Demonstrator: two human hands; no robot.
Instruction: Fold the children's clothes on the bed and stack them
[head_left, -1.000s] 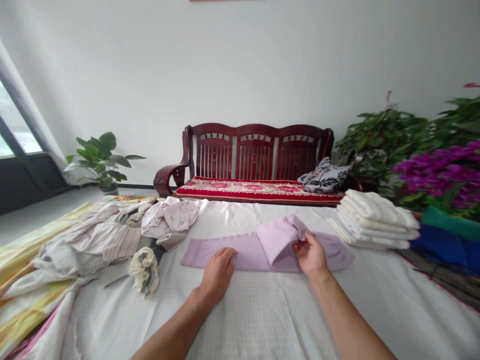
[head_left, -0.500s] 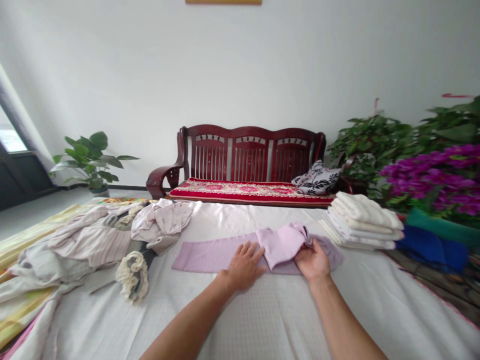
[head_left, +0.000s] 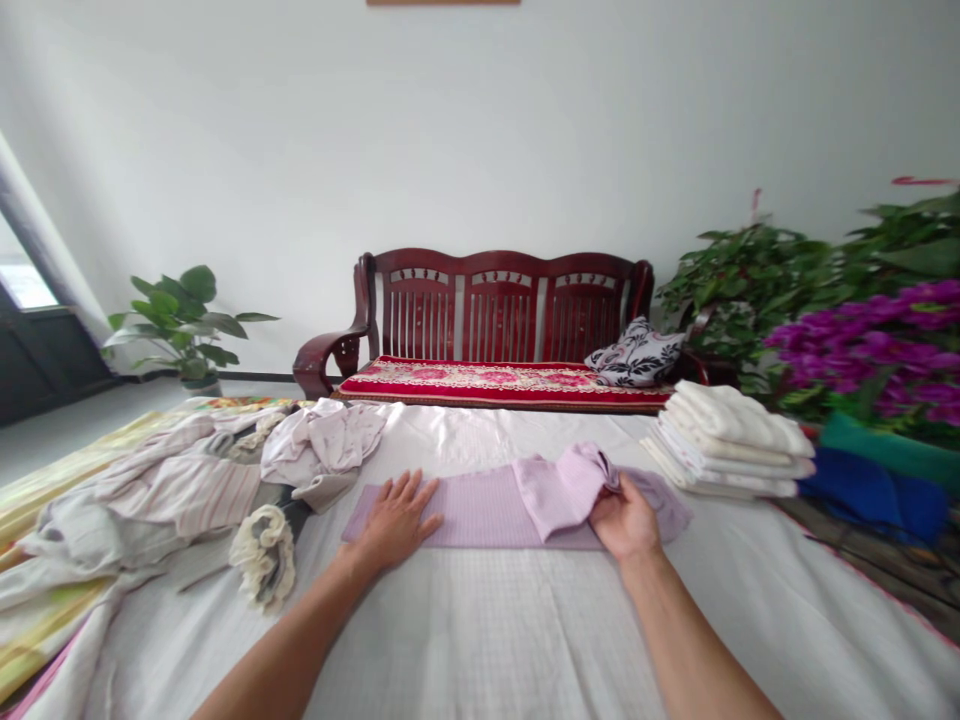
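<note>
Garment: lilac, ribbed, laid lengthwise from left to right across the middle of the sheet (head_left: 480, 640); the garment (head_left: 480, 510) lies beneath your left hand and runs to your right hand and a little beyond it.
Left hand: palm down, your left hand (head_left: 397, 518) rests on the garment's left end, fingers spread wide and pointing to the far side; it presses on the cloth and grips nothing.
Right hand: your right hand (head_left: 624, 515) is turned partly palm up, fingers curled and thumb closed over the bunched edge of the flap; it has hold of the garment.
Flap: the flap (head_left: 555, 498) is a raised, turned-over part of the garment, lying just left of your right hand and well apart from your left.
Between the hands: a flat stretch of the garment, its near edge almost straight.
Right end: rounded and loosely gathered, just beyond your right hand, near the stack.
Stack: the stack (head_left: 739, 440) of folded, whitish cloths stands to the far right of your right hand, apart from it.
Pile: the pile (head_left: 202, 490) of crumpled clothes lies left of your left hand; a cream ruffle (head_left: 262, 560) faces you at its near right edge.
Bench: dark red wood, the bench (head_left: 499, 310) stands beyond the sheet, with a patterned cushion (head_left: 637, 352) at its right end.
</note>
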